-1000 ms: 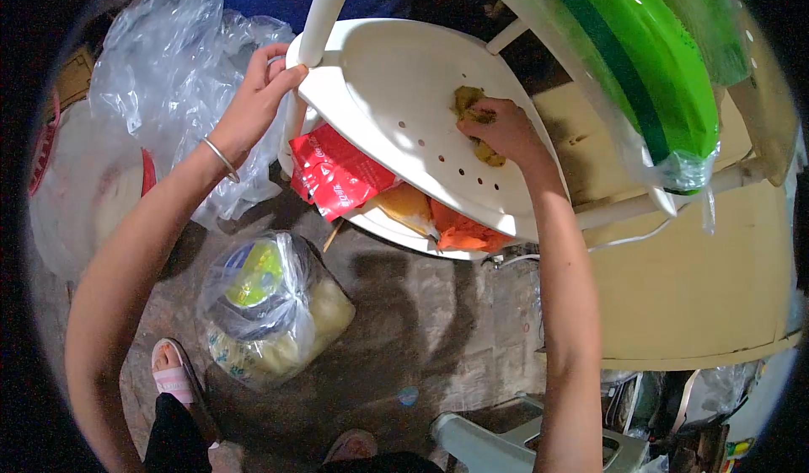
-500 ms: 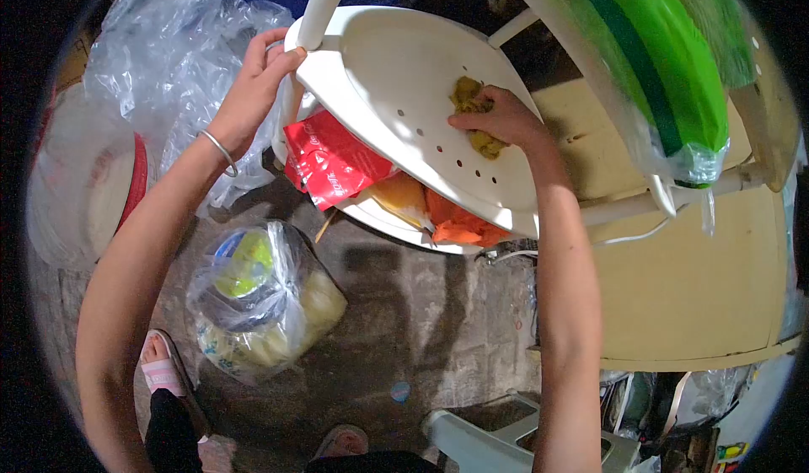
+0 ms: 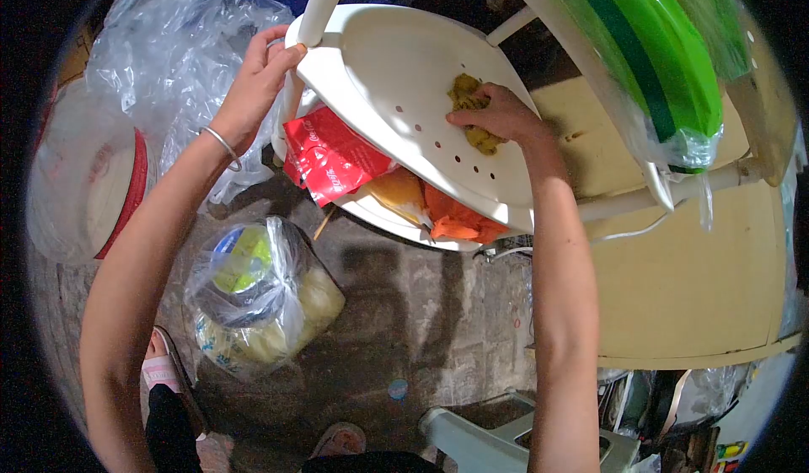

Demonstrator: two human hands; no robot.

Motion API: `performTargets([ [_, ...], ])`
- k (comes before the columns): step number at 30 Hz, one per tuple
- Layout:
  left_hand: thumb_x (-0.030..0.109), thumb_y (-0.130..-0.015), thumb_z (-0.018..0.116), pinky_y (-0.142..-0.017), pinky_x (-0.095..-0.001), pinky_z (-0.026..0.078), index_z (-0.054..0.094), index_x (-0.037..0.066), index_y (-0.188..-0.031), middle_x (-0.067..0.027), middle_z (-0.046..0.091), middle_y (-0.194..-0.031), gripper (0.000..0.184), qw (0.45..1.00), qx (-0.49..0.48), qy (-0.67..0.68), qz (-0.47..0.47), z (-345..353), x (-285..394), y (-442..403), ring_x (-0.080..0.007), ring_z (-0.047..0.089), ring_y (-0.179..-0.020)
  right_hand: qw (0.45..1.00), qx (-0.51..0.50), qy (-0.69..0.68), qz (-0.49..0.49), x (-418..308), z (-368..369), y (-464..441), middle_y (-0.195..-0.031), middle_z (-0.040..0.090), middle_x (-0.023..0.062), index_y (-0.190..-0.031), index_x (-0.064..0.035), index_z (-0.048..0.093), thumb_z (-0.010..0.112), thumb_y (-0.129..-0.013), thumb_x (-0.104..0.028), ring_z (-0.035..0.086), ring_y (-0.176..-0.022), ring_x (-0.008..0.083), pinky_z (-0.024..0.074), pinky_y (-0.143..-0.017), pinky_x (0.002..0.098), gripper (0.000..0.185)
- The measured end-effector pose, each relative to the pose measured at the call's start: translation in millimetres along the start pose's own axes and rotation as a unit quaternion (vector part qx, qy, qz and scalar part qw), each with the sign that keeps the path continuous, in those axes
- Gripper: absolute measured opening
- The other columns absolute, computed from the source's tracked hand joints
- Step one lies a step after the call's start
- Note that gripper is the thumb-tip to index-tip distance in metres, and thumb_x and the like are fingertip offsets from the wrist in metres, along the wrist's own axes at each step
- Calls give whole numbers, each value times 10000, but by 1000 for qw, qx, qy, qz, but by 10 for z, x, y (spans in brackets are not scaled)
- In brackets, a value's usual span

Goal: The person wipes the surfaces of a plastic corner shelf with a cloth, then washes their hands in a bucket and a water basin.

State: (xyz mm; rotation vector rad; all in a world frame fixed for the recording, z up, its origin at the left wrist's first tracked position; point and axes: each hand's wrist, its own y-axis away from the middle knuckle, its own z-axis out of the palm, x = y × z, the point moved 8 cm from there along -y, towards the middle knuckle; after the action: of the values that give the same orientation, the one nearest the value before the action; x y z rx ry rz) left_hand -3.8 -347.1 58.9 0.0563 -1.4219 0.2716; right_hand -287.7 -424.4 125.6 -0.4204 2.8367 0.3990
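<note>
A white plastic chair seat (image 3: 396,77) with rows of small holes stands tilted in front of me. My left hand (image 3: 263,85) grips its left corner beside a white post, thumb on top and fingers round the far side. On the seat's right part, my right hand (image 3: 499,119) is closed over a crumpled yellow-green cloth (image 3: 479,140) pressed to the surface. Below the seat's near edge, a red printed packet (image 3: 335,157) and an orange cloth or bag (image 3: 459,217) lie on another white surface.
Clear plastic bags (image 3: 173,60) lie at the left, near a red-rimmed tub (image 3: 126,195). A tied bag (image 3: 265,296) sits on the floor. A green wrapped bundle (image 3: 649,51) hangs at upper right, above a cream tabletop (image 3: 691,287). A grey stool (image 3: 489,427) stands at the bottom.
The view has shifted slightly. Both hands keep their places, the left on the seat's corner and the right on the cloth.
</note>
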Motion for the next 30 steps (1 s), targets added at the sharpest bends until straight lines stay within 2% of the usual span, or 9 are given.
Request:
performTargets([
  [2,351,-859,519,-977,-367,304,358,135,-1255,-48,436,-1217,479,1000,4,-1,-4,7,11,8,-169,396,-1154,999,44,22,13,176,6,-138,-1001,578,172,-1098,30,529,731,-613,-392,578,-897,246,497,-697,352,673],
  [5,348,-860,519,-977,-365,304,360,137,-1253,-49,437,-1214,473,1000,10,0,-5,16,33,31,-171,391,-1158,998,24,29,49,241,9,-163,-977,584,170,-1094,33,529,731,-620,-389,588,-855,236,504,-664,346,666],
  [8,345,-863,519,-975,-363,304,363,138,-1251,-50,440,-1207,467,1000,7,7,0,21,34,32,-171,389,-1155,999,4,4,41,203,13,-147,-955,592,164,-1100,29,528,729,-618,-389,593,-830,235,506,-624,335,669],
  [12,350,-863,522,-974,-362,305,365,138,-1251,-49,442,-1201,469,1000,7,0,-6,11,25,32,-168,392,-1148,998,-7,-27,53,123,13,-56,-938,599,158,-1091,22,537,730,-615,-400,593,-819,233,504,-617,336,664],
  [17,354,-862,524,-975,-363,305,364,137,-1252,-49,438,-1207,474,1000,5,6,-5,15,22,29,-168,389,-1153,996,57,16,60,232,-18,-160,-938,598,171,-1064,26,554,730,-608,-432,593,-818,241,491,-675,354,669],
  [20,353,-863,524,-980,-365,302,364,136,-1253,-50,434,-1212,474,1000,6,3,-9,2,11,19,-169,387,-1157,999,4,-32,35,202,6,-96,-955,599,175,-1074,31,549,730,-606,-429,591,-839,244,481,-717,348,681],
  [23,351,-862,524,-987,-368,296,362,136,-1254,-49,431,-1218,475,1000,6,7,-9,16,6,22,-170,385,-1162,998,34,-3,56,252,2,-144,-980,598,180,-1091,43,540,731,-603,-425,588,-873,239,471,-751,339,702],
  [30,341,-861,524,-984,-374,295,365,134,-1253,-47,428,-1224,471,1000,3,7,0,3,1,10,-162,381,-1164,998,25,-6,53,212,-11,-102,-984,596,195,-1117,43,530,735,-601,-412,586,-885,245,469,-747,339,718],
])
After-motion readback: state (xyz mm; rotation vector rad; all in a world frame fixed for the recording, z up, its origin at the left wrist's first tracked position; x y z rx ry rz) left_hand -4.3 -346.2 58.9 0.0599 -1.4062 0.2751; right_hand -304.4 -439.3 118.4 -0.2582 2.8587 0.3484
